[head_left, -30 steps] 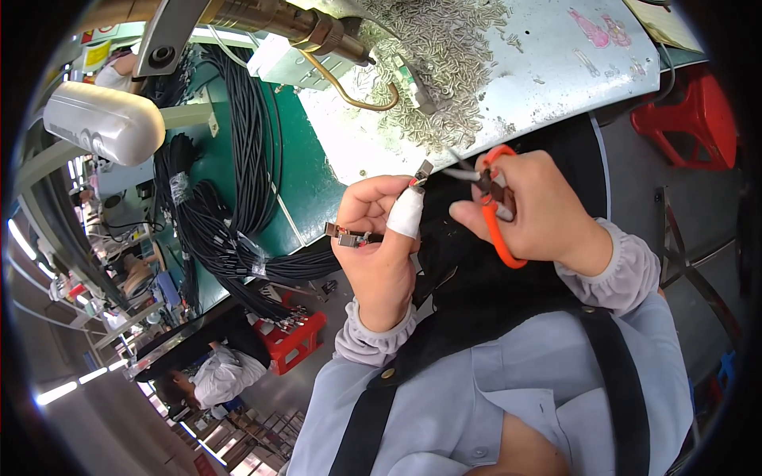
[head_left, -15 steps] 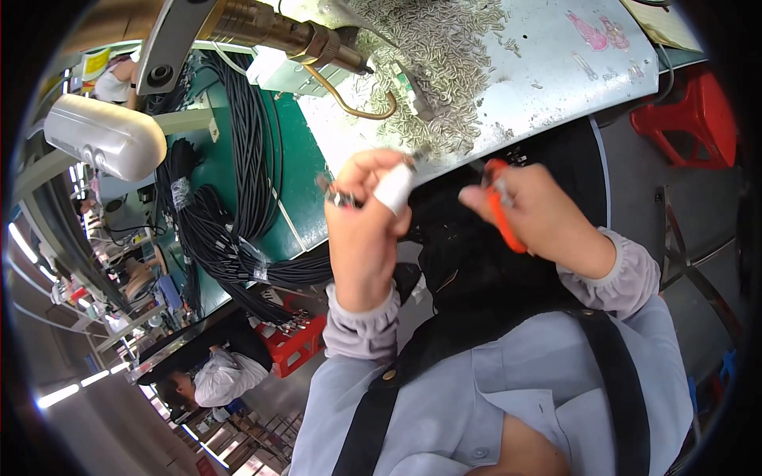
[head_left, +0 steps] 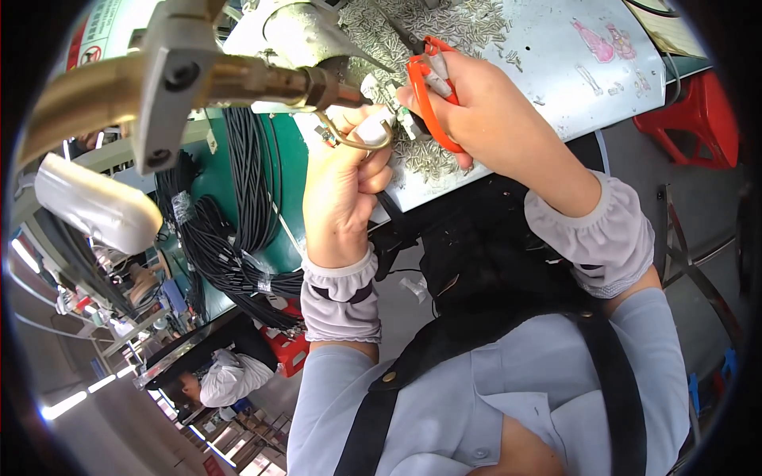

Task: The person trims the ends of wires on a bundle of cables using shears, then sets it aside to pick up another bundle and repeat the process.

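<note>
Right hand clamped on pliers with 2 smooth orange loops, over slim, shiny metal bits. Left hand, white tape round its thumb, curls behind a bent brass tube; whether it grips anything, I cannot tell.

Behind the brass-coloured tube at your upper left, a pale panel is showing you red characters, partly cut off by the view's dark rim. Below them it is carrying a round red prohibition sign, whose inner symbol is appearing too small for you to make out.
</note>
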Demonstrator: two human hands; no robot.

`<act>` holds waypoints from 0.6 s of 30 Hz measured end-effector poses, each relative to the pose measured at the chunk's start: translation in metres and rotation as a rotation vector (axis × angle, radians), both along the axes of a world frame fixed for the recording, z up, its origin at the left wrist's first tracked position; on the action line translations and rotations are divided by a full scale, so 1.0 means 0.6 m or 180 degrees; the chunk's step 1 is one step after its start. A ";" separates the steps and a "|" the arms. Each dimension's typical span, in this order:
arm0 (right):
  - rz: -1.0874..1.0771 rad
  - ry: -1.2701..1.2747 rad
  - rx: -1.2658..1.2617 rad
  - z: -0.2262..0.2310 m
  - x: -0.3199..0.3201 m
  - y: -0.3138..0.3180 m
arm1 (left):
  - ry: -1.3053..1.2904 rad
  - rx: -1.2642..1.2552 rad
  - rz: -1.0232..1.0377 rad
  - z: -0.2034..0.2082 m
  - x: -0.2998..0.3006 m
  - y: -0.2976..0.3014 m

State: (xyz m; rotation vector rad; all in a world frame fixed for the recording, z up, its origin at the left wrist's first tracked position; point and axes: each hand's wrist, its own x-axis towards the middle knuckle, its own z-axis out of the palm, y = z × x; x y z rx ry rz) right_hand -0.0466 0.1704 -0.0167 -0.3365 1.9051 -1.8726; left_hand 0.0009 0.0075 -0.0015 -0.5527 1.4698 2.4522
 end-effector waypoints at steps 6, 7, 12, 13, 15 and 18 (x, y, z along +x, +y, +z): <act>0.0041 0.0010 -0.0171 0.000 0.000 -0.003 | 0.0019 0.0162 -0.0001 -0.007 0.001 -0.014; 0.0039 0.0009 -0.0168 -0.001 -0.001 -0.004 | 0.0033 0.0104 0.0094 -0.005 0.003 -0.011; 0.0008 0.0095 -0.0283 -0.007 0.002 -0.003 | 0.0085 -0.0144 0.0382 0.003 0.008 0.004; 0.0002 0.0099 -0.0287 -0.006 0.002 -0.004 | 0.0089 -0.0142 0.0383 0.002 0.007 0.003; -0.0002 0.0110 -0.0291 -0.008 0.003 -0.005 | 0.0058 -0.0205 0.0252 -0.001 0.006 -0.001; -0.0116 0.0537 -0.0067 -0.018 0.003 -0.007 | 0.0121 -0.0217 0.0146 0.002 0.012 0.000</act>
